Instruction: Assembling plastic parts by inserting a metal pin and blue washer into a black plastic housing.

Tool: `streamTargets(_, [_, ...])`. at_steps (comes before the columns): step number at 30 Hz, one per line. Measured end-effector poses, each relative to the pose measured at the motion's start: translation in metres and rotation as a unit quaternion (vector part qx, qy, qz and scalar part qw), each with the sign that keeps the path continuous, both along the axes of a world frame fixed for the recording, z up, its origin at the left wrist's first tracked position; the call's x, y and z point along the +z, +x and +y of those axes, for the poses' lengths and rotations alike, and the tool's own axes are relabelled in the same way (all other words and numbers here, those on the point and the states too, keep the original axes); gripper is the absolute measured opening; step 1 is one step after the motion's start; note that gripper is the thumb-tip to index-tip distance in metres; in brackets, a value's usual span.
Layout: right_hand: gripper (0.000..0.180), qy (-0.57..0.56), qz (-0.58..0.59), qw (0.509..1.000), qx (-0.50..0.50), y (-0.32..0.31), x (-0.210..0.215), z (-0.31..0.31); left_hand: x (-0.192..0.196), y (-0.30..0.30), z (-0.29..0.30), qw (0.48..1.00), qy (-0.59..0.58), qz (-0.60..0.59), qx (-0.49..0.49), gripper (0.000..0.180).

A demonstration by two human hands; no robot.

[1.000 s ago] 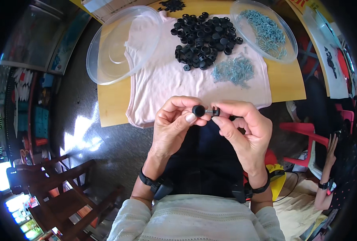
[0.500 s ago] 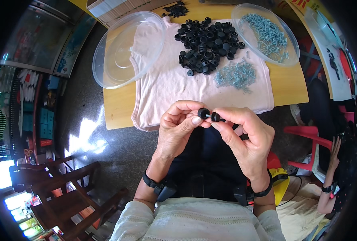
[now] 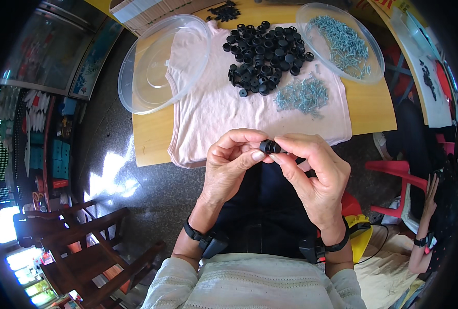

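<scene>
Just beyond my lap, my left hand (image 3: 231, 158) pinches a small round black plastic cap (image 3: 264, 146) between thumb and fingers. My right hand (image 3: 314, 165) grips a second black plastic piece (image 3: 275, 147) end to end against it. The two pieces touch or nearly touch, and no screw shows between them. My fingertips partly cover both. Farther off, a pile of black caps (image 3: 265, 56) lies on a pale pink cloth (image 3: 213, 113), with a loose heap of silvery screws (image 3: 303, 97) at its near right.
The cloth covers part of a wooden table (image 3: 151, 149). At left lies a clear plastic lid (image 3: 141, 67); another clear lid (image 3: 377, 69) at right holds many screws. Small black parts (image 3: 223, 11) sit beside a cardboard box (image 3: 146, 14). Another person's hand (image 3: 430, 195) rests near a red chair (image 3: 388, 167).
The two black pieces have come together; the screw visible between them before is now hidden. The cap in my left hand has shifted slightly right. The piles look unchanged.
</scene>
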State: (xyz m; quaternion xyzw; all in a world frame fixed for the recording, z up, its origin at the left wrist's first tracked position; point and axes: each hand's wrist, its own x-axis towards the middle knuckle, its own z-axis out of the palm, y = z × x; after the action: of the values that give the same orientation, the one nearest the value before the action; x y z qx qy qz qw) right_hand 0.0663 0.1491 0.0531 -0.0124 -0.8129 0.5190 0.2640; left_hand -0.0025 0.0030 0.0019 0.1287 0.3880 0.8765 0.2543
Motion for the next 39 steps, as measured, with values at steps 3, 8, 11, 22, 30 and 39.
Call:
streamTargets(3, [0.026, 0.023, 0.021, 1.0, -0.005, -0.002, -0.003, 0.0, 0.001, 0.0, 0.0, 1.0, -0.006, 0.007, -0.001, 0.028])
streamTargets(8, [0.026, -0.003, -0.002, 1.0, -0.008, 0.002, -0.006, 0.001, 0.004, 0.0, 0.001, 0.999, -0.034, 0.036, 0.007, 0.029])
streamTargets(11, [0.026, -0.013, -0.009, 1.0, -0.006, 0.005, -0.006, 0.0, 0.006, 0.0, 0.001, 0.996, -0.059, 0.059, 0.012, 0.028])
streamTargets(22, [0.026, -0.027, -0.004, 1.0, 0.008, 0.008, -0.008, 0.0, 0.005, 0.0, -0.002, 0.988, -0.072, 0.137, 0.008, 0.025])
streamTargets(30, [0.026, -0.056, -0.022, 0.998, 0.006, 0.012, -0.009, 0.0, 0.008, 0.0, -0.002, 0.981, -0.108, 0.159, 0.015, 0.023])
streamTargets(39, [0.019, -0.089, -0.034, 0.995, 0.006, 0.01, -0.013, 0.003, 0.008, -0.002, -0.003, 0.969, -0.156, 0.193, 0.002, 0.023])
